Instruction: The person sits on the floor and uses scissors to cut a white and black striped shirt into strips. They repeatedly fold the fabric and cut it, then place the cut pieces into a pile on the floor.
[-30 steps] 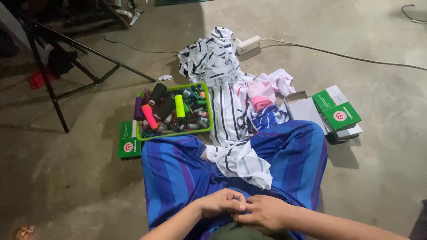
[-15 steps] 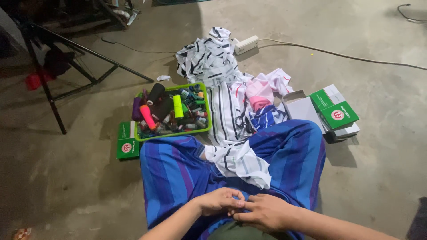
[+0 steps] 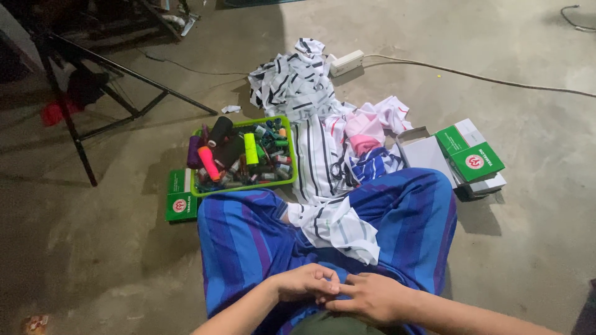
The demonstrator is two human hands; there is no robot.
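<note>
My left hand and my right hand rest together at the bottom of the view, fingertips touching, over my lap in a blue and purple striped cloth. The left fingers are curled and pinch at the right hand's fingertips; whether something tiny sits between them cannot be made out. A white striped fabric piece lies on my lap just ahead of the hands.
A green tray of thread spools in several colours stands on the concrete floor ahead. A pile of striped and pink fabric scraps lies beside it. Green and white boxes sit right, another green box left. A black metal stand and a power strip with cable lie farther off.
The hands stay joined in my lap with only slight finger movement. The view has shifted a little.
</note>
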